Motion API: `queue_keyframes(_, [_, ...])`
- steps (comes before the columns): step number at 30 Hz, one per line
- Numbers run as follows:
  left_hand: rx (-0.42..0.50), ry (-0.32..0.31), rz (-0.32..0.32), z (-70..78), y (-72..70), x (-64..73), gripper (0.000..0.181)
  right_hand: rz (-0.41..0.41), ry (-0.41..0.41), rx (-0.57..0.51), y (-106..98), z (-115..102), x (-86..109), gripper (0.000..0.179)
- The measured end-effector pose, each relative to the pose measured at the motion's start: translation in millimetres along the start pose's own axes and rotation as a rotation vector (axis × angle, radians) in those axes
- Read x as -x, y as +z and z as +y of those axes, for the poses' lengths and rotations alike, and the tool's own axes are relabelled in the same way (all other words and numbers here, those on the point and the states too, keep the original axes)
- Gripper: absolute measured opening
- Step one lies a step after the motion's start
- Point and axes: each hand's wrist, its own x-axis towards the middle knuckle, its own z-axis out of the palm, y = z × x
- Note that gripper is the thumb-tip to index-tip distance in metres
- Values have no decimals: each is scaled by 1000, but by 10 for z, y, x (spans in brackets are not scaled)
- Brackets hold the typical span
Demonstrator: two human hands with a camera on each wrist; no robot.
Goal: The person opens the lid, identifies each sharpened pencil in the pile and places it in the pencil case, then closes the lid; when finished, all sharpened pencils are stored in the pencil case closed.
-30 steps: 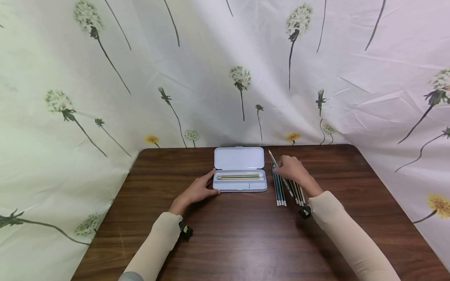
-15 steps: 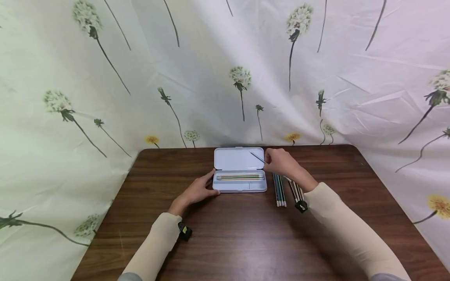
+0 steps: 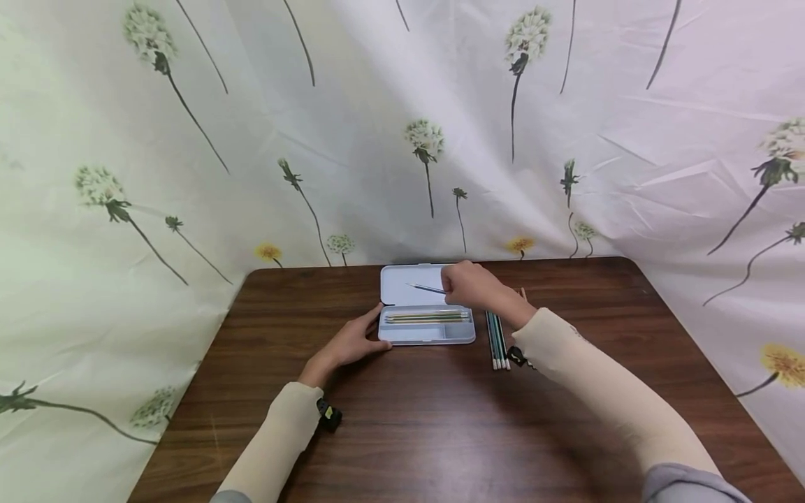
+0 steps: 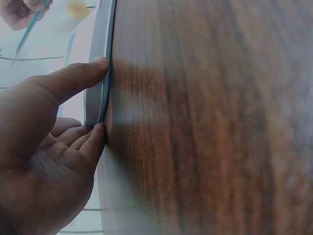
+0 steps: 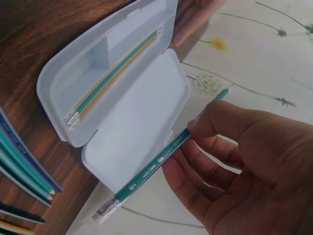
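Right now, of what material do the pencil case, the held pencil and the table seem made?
Pencil case: probably plastic, pale, smooth, with rounded corners.
Held pencil: likely wood under shiny green paint, its sharpened tip pale.
Table: brown grain and soft sheen suggest wood or laminate; I cannot tell which.

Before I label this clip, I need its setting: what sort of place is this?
Probably an indoor tabletop workspace, perhaps set up for recording: a wood-grain table, a creased dandelion-print cloth hanging behind it, and an open pencil case on top.
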Motion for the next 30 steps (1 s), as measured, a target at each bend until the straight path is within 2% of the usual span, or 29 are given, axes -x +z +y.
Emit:
queue_keyframes(8, [9,-3,0,-4,0,7,96,-39,-64,92,124,-137,-206,12])
queue_keyframes(17, [19,-5,0,1,27,3,95,-71,-9,150,402,-188,-383,4])
queue_keyframes(25, [3,-2,2,-10,24,-19,96,-22,15,131,692,-146,-443,11])
queue_keyframes(30, [4,-4,4,-13,18,-15,95,17,-35,211,836,-153,-431,8])
